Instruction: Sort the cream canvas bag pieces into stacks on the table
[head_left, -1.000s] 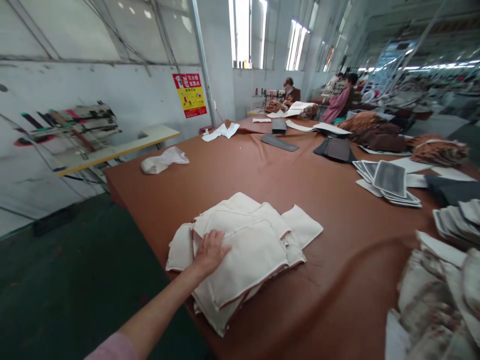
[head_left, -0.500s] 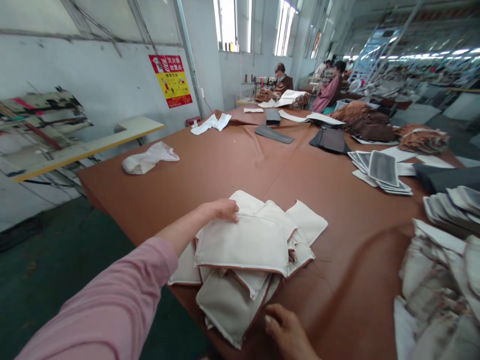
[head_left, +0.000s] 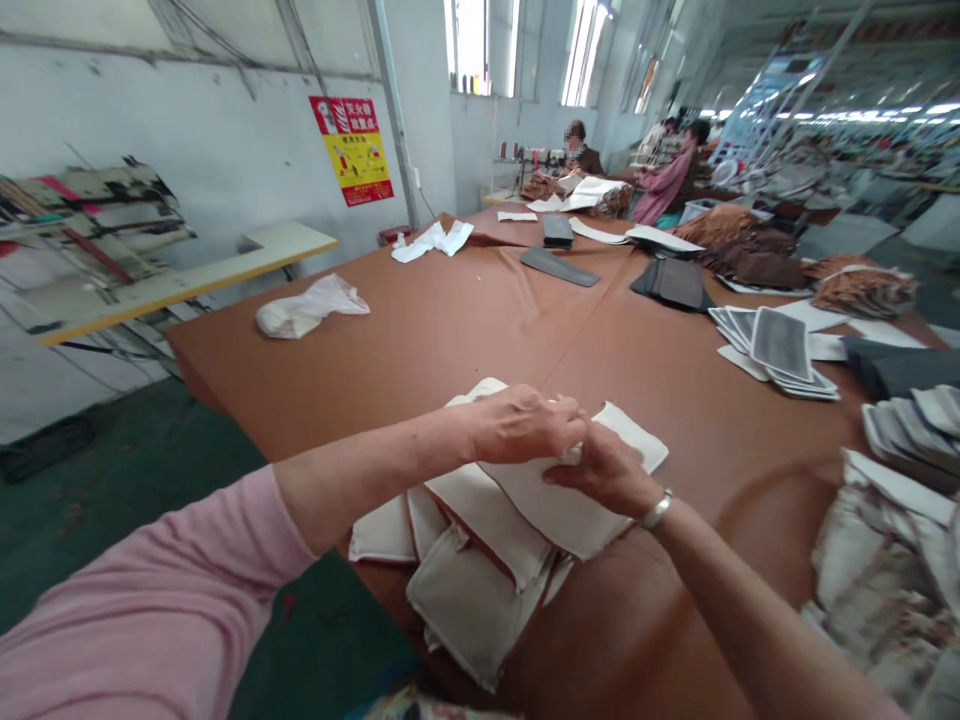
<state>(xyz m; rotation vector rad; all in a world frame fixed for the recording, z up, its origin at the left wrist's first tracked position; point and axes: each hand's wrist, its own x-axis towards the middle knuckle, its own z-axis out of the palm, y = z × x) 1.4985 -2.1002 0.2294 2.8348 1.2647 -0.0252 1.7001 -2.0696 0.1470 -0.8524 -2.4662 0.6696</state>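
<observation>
Cream fabric panels with brown-edged seams lie in a loose pile (head_left: 469, 605) at the near edge of the brown-covered table (head_left: 420, 330). Over the top of that pile, my left hand (head_left: 529, 422) is closed on the edge of a cream fabric panel (head_left: 559, 505). My right hand (head_left: 611, 470), with a bracelet at its wrist, grips the same panel close beside the left fingers. The two hands meet there and cover the gripped part of the panel. Another cream panel (head_left: 637, 437) sticks out behind the right hand.
Stacks of grey panels with white borders (head_left: 781, 342) sit to the right, above a crumpled heap of pale fabric (head_left: 892, 570). A plastic bag (head_left: 311, 305) lies at the left edge. Two people (head_left: 581, 150) are near sewing machines at the back.
My right hand has risen from the table's near edge to the pile and met my left hand. My left hand has moved right, and the top panel has turned.
</observation>
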